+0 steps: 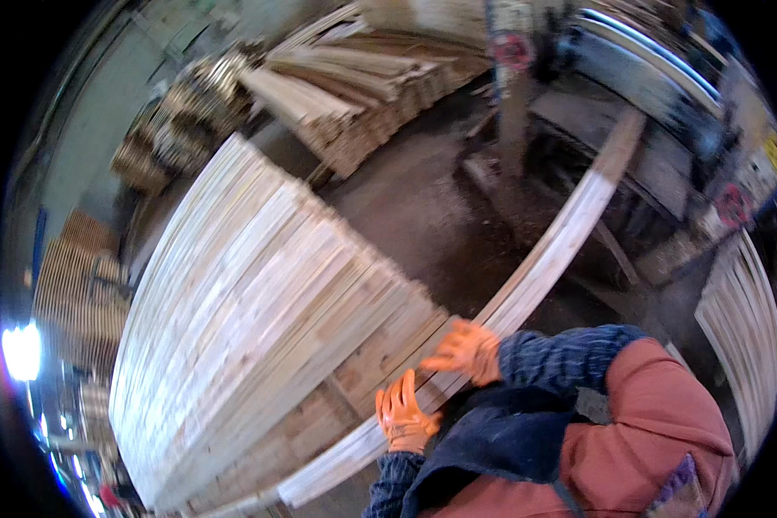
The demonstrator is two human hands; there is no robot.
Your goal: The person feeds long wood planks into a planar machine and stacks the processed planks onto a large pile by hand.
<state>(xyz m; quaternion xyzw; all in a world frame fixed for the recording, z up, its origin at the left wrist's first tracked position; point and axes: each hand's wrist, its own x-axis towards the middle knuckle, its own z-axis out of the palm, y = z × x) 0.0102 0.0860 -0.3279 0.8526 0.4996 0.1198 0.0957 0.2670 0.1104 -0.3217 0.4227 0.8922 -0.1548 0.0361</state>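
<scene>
gripping long plank point(544, 259), hands point(436, 384) gloved, far end blurred

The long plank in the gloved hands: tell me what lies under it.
The long plank rests partly on the stacked boards near both hands; farther out, dirty floor shows below. The boards directly beneath are covered.

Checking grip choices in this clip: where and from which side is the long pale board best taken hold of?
Grip the long board near its middle, from its right edge, fingers over the narrow top face. It lies slanted, its left side against the stacked planks, so only the right side is free. Both gloved hands, left hand and right hand, already rest there, spread apart, likely to steady its length.
</scene>
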